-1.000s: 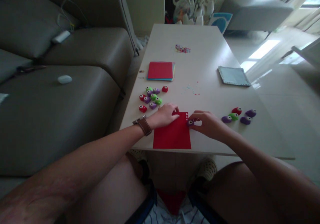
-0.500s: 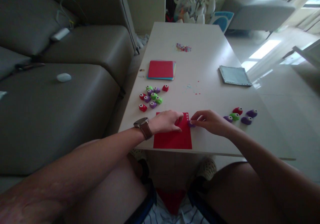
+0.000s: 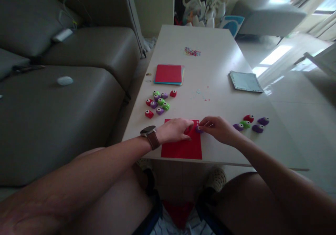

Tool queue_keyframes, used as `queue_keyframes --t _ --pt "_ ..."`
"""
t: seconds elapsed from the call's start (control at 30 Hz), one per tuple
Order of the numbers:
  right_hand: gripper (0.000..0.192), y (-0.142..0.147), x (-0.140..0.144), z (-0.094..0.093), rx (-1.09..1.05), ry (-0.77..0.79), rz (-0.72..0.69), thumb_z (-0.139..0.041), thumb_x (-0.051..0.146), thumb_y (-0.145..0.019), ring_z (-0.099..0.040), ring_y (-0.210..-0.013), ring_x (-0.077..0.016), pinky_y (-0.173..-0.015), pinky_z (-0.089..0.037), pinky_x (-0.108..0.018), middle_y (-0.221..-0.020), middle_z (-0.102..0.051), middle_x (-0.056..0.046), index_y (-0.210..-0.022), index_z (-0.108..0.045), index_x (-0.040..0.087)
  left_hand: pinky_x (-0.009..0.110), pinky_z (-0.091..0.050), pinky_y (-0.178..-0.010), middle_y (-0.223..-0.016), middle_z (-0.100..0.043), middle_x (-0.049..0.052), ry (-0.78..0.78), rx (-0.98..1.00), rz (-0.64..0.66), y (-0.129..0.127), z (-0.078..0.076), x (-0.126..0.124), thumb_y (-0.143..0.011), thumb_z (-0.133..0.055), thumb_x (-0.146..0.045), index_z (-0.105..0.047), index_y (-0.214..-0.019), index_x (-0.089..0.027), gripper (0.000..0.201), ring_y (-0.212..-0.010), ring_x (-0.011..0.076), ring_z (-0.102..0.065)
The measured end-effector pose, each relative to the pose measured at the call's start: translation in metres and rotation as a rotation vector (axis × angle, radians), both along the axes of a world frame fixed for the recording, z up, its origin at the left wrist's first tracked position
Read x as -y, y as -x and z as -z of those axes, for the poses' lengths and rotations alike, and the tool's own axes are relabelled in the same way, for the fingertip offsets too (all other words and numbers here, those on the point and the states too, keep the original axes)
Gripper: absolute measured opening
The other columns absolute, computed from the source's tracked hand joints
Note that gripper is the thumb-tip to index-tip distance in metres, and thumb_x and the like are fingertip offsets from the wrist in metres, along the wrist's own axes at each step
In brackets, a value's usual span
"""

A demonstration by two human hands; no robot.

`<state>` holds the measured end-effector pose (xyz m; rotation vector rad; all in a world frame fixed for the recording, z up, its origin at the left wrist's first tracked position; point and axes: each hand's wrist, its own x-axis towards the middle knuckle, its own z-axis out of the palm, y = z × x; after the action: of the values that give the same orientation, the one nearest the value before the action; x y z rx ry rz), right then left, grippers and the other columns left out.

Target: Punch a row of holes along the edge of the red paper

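Observation:
A red sheet of paper (image 3: 181, 149) lies at the table's near edge, with small cut-outs along its upper right side. My left hand (image 3: 177, 129) rests on the sheet, thumb and fingers apart, nothing gripped between them. At the sheet's right edge, my right hand (image 3: 214, 128) has its fingers closed on a small purple craft punch (image 3: 199, 129), partly hidden by the fingertips. Several red, green and purple punches (image 3: 160, 102) are grouped to the left, beyond my left hand. More punches, including a green one (image 3: 245, 124), sit right of my right hand.
Stacked coloured paper (image 3: 168, 74) lies at the table's left, with a confetti pile (image 3: 192, 51) farther back. A pale flat pouch (image 3: 246, 81) is near the right edge. Tiny scraps (image 3: 207, 99) dot the middle. A sofa (image 3: 86, 98) borders the left.
The purple punch and my right hand have shifted slightly left, closer in on the paper's edge. My left hand stays on the sheet. The camera view has tilted slightly.

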<state>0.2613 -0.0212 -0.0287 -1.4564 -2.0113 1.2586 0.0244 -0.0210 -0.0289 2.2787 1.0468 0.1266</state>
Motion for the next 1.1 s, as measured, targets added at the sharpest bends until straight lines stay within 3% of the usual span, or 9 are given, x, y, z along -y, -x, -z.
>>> queue_keyframes --t 0.1,0.17,0.33,0.53,0.83,1.1 --pt "0.013 0.000 -0.001 0.001 -0.004 0.006 -0.002 -0.070 0.034 -0.085 -0.072 -0.077 -0.0225 -0.072 -0.056 -0.035 -0.082 -0.078 -0.006 -0.086 -0.075 0.022 0.029 -0.044 -0.071 -0.094 -0.070 0.002 -0.012 -0.011 0.005 0.000 -0.002 0.001 -0.086 -0.081 -0.035 -0.060 -0.104 -0.022 0.030 -0.086 0.0215 -0.067" --pt "0.015 -0.001 -0.003 0.002 -0.005 0.018 -0.003 -0.071 0.036 -0.085 -0.071 -0.076 -0.0223 -0.071 -0.055 -0.035 -0.082 -0.077 -0.006 -0.086 -0.076 0.022 0.030 -0.046 -0.074 -0.100 -0.071 0.003 -0.034 -0.012 0.014 0.000 -0.002 0.002 -0.089 -0.079 -0.035 -0.057 -0.119 -0.023 0.039 -0.091 0.0228 -0.068" --pt "0.016 0.001 -0.011 -0.002 0.029 0.090 -0.006 -0.075 0.036 -0.081 -0.068 -0.073 -0.0210 -0.065 -0.051 -0.032 -0.077 -0.075 -0.006 -0.083 -0.074 0.020 0.033 -0.048 -0.094 -0.130 -0.066 0.007 -0.119 0.007 0.099 0.004 0.003 0.005 -0.096 -0.072 -0.030 -0.038 -0.151 -0.029 0.064 -0.113 0.0247 -0.066" --pt "0.010 0.012 -0.016 -0.009 0.128 0.153 0.044 -0.075 0.028 -0.081 -0.067 -0.071 -0.0201 -0.062 -0.049 -0.030 -0.076 -0.074 -0.006 -0.078 -0.071 0.020 0.040 -0.051 -0.097 -0.131 -0.063 0.010 -0.180 -0.093 0.142 0.006 0.004 0.007 -0.100 -0.066 -0.032 -0.046 -0.151 -0.030 0.055 -0.111 0.0282 -0.067" --pt "0.007 0.020 -0.015 -0.002 0.198 0.054 0.062 -0.074 0.020 -0.077 -0.063 -0.068 -0.0182 -0.058 -0.044 -0.029 -0.076 -0.071 -0.005 -0.076 -0.067 0.020 0.042 -0.048 -0.105 -0.136 -0.062 0.011 -0.153 -0.079 0.128 0.003 -0.001 0.010 -0.099 -0.066 -0.024 -0.052 -0.147 -0.028 0.050 -0.119 0.0275 -0.064" --pt "0.011 -0.004 -0.018 -0.007 0.123 0.106 0.033 -0.074 0.029 -0.084 -0.066 -0.073 -0.0199 -0.061 -0.049 -0.029 -0.082 -0.074 -0.007 -0.086 -0.070 0.019 0.037 -0.049 -0.100 -0.133 -0.064 0.012 -0.086 -0.018 0.086 0.006 -0.001 0.010 -0.096 -0.072 -0.026 -0.035 -0.153 -0.024 0.068 -0.121 0.0278 -0.064"
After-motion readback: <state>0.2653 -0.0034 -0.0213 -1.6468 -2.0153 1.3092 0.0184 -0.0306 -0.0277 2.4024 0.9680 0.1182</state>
